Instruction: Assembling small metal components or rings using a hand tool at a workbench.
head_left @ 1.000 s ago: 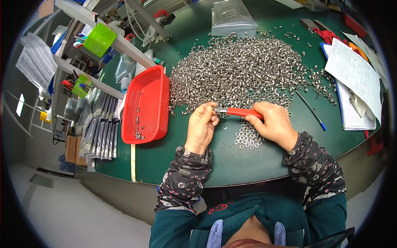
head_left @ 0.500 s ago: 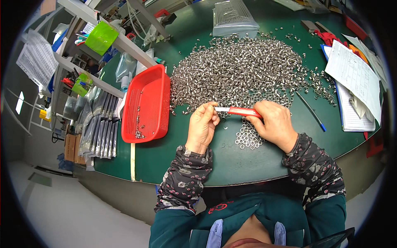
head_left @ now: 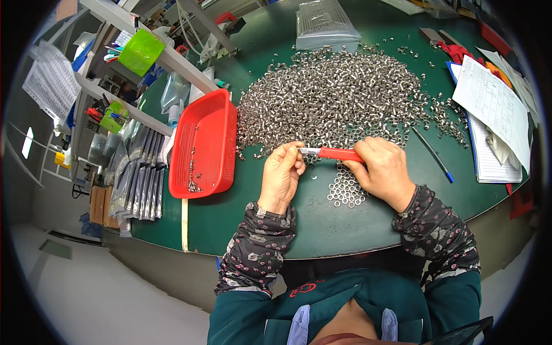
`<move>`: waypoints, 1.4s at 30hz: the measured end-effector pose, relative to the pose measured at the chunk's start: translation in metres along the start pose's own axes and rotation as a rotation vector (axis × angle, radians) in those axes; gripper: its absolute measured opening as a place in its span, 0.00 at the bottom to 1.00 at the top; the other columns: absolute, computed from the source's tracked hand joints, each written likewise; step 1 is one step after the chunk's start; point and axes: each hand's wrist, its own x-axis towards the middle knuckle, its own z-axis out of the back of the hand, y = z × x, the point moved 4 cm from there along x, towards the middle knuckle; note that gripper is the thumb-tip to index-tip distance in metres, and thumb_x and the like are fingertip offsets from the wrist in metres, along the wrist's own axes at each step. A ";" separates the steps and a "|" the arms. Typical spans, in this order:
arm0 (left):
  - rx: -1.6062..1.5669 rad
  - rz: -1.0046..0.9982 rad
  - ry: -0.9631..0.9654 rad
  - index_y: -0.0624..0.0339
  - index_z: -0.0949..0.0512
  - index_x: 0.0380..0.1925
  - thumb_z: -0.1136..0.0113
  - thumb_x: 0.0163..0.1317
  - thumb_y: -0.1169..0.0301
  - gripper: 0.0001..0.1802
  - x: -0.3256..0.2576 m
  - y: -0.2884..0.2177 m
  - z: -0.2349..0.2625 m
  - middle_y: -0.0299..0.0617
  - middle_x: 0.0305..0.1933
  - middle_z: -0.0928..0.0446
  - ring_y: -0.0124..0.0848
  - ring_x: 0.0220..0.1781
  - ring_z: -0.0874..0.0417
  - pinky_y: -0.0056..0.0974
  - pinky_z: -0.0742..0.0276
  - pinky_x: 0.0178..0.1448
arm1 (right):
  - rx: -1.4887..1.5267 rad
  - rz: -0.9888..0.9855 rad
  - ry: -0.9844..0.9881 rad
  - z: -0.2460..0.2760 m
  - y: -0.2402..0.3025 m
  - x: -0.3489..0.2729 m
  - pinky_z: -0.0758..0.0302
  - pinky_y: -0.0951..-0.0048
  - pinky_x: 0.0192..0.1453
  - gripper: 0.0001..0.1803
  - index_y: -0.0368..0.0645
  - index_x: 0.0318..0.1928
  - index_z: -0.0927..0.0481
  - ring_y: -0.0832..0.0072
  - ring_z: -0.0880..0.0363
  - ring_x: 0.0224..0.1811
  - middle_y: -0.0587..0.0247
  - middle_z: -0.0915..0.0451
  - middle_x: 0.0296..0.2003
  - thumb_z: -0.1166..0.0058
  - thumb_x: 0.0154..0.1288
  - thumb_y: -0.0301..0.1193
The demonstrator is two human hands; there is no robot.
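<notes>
My right hand point(head_left: 384, 171) is closed around the red handle of a utility knife point(head_left: 340, 154), held level over the table with its blade pointing left. At the blade's tip, my left hand point(head_left: 280, 173) is in a pinch between thumb and forefinger. Whatever lies in that pinch is too small and too covered to name. Just beyond both hands spreads a large heap of small metal rings point(head_left: 333, 95). A flat cluster of rings point(head_left: 346, 190) lies on the green table point(head_left: 276, 238), below and left of my right hand.
To the left stands a red plastic basket point(head_left: 225, 144) with a few metal pieces inside. A pen point(head_left: 432, 154) and a clipboard with papers point(head_left: 491, 109) lie at the right. Behind the heap is a clear plastic-wrapped tray point(head_left: 328, 29). Bagged packs point(head_left: 141, 178) are stacked beyond the basket.
The knife has turned slightly in my right hand, so its handle and blade show a different side. My right hand has shifted a little; my left hand stays almost in place.
</notes>
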 end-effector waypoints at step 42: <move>0.005 0.020 0.015 0.60 0.28 0.33 0.51 0.64 0.66 0.09 0.000 0.000 -0.001 0.35 0.25 0.32 0.20 0.21 0.35 0.25 0.39 0.24 | 0.166 -0.102 0.180 -0.006 -0.007 -0.001 0.33 0.62 0.22 0.16 0.41 0.19 0.30 0.61 0.27 0.19 0.59 0.29 0.16 0.43 0.50 0.39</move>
